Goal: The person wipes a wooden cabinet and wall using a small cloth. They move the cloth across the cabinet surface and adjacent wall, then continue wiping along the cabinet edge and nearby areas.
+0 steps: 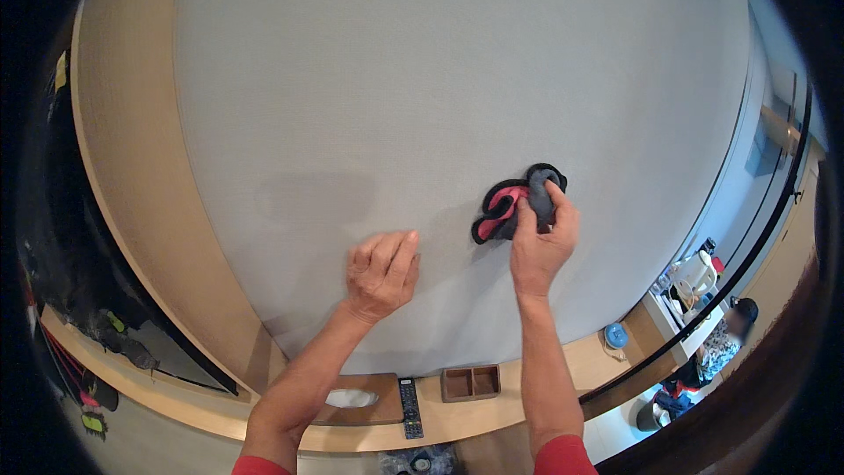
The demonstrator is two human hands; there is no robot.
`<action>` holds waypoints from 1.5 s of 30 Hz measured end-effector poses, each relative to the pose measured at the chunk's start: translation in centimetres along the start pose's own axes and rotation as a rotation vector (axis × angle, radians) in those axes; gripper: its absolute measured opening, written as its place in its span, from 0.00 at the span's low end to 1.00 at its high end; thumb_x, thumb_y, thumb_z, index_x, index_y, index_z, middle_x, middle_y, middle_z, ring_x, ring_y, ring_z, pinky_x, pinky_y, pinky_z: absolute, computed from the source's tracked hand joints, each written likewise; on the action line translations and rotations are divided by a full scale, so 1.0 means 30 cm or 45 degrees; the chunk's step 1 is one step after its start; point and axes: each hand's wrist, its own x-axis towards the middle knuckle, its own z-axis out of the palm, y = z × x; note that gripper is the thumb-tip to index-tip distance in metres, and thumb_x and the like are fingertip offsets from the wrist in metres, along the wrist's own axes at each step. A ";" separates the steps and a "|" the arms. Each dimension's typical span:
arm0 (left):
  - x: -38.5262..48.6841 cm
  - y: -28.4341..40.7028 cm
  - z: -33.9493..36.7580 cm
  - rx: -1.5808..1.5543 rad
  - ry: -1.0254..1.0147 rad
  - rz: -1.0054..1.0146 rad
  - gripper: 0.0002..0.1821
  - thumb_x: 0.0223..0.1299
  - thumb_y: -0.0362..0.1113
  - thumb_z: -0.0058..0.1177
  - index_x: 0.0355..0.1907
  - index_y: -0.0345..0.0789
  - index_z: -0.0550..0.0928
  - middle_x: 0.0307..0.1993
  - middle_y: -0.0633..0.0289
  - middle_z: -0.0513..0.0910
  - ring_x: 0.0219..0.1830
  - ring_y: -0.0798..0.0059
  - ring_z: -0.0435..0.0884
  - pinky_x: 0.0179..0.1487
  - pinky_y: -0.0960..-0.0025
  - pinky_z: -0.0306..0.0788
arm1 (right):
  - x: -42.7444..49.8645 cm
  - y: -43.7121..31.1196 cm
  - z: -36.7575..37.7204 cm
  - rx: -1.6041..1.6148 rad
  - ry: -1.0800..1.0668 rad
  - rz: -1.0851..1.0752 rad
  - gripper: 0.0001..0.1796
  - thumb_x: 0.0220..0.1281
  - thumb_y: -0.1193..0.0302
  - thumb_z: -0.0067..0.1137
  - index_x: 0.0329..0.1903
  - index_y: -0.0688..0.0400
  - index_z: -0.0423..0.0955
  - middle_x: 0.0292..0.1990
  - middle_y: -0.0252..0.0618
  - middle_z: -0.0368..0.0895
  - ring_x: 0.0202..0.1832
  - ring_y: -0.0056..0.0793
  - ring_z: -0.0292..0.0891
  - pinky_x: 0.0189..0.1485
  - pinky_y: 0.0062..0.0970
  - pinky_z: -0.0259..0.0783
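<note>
A folded cloth (542, 201), grey and pink with black edging, is pinched between the thumb and fingers of my right hand (544, 244). It lies against or just in front of a pale grey textured wall panel (428, 92). My left hand (384, 274) is further left and a little lower, in front of the same panel. Its fingers are curled in, and no object shows in it. Both forearms reach up from red sleeves at the bottom of the view.
On the wooden shelf (514, 369) below are a tissue box (389, 389), a remote control (410, 409), a two-compartment wooden tray (471, 384) and a blue round object (616, 336). A wooden upright (132, 112) borders the left. At right are a kettle (693, 275) and a person (722, 343).
</note>
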 end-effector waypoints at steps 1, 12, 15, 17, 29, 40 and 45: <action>0.001 0.001 -0.002 0.009 -0.008 -0.020 0.25 0.54 0.30 0.61 0.57 0.32 0.79 0.49 0.58 0.80 0.48 0.60 0.77 0.49 0.61 0.69 | -0.015 -0.007 0.018 -0.037 0.015 -0.069 0.19 0.56 0.75 0.67 0.52 0.61 0.77 0.39 0.46 0.76 0.42 0.44 0.74 0.47 0.37 0.71; 0.018 0.001 -0.005 0.027 -0.022 -0.049 0.22 0.46 0.28 0.64 0.50 0.36 0.84 0.47 0.64 0.81 0.47 0.66 0.76 0.47 0.64 0.68 | -0.170 -0.143 0.090 0.021 -0.332 -0.321 0.28 0.52 0.75 0.69 0.59 0.63 0.75 0.46 0.51 0.68 0.48 0.47 0.69 0.50 0.38 0.70; 0.015 0.005 -0.008 0.022 -0.027 -0.061 0.22 0.47 0.28 0.64 0.49 0.35 0.84 0.46 0.62 0.81 0.46 0.64 0.77 0.47 0.63 0.68 | -0.174 -0.143 0.090 0.039 -0.347 -0.342 0.30 0.49 0.75 0.71 0.59 0.63 0.74 0.47 0.52 0.67 0.48 0.47 0.69 0.51 0.38 0.70; 0.016 0.004 -0.005 0.021 -0.005 -0.057 0.23 0.45 0.27 0.63 0.50 0.36 0.84 0.46 0.64 0.81 0.47 0.66 0.77 0.47 0.64 0.68 | -0.177 -0.137 0.100 0.009 -0.322 -0.368 0.31 0.48 0.75 0.72 0.59 0.63 0.74 0.47 0.52 0.67 0.48 0.47 0.69 0.51 0.38 0.70; 0.017 0.003 0.004 0.034 0.030 -0.039 0.23 0.48 0.26 0.62 0.51 0.38 0.84 0.46 0.69 0.81 0.47 0.71 0.76 0.45 0.68 0.67 | -0.162 -0.092 0.128 -0.061 -0.201 -0.551 0.26 0.46 0.80 0.66 0.53 0.58 0.79 0.43 0.49 0.73 0.42 0.45 0.74 0.42 0.37 0.73; 0.015 0.004 0.000 0.055 0.005 -0.053 0.17 0.49 0.26 0.63 0.46 0.38 0.88 0.46 0.69 0.81 0.47 0.73 0.76 0.45 0.70 0.67 | -0.131 -0.033 0.066 -0.138 -0.128 -0.417 0.22 0.52 0.81 0.62 0.53 0.60 0.76 0.45 0.51 0.74 0.46 0.49 0.74 0.48 0.39 0.72; 0.020 0.004 0.000 0.027 0.026 -0.051 0.16 0.47 0.26 0.63 0.42 0.37 0.88 0.46 0.69 0.81 0.47 0.73 0.77 0.45 0.70 0.67 | -0.202 -0.085 0.115 -0.076 -0.244 -0.488 0.22 0.48 0.81 0.62 0.50 0.60 0.77 0.44 0.51 0.73 0.45 0.50 0.73 0.47 0.41 0.72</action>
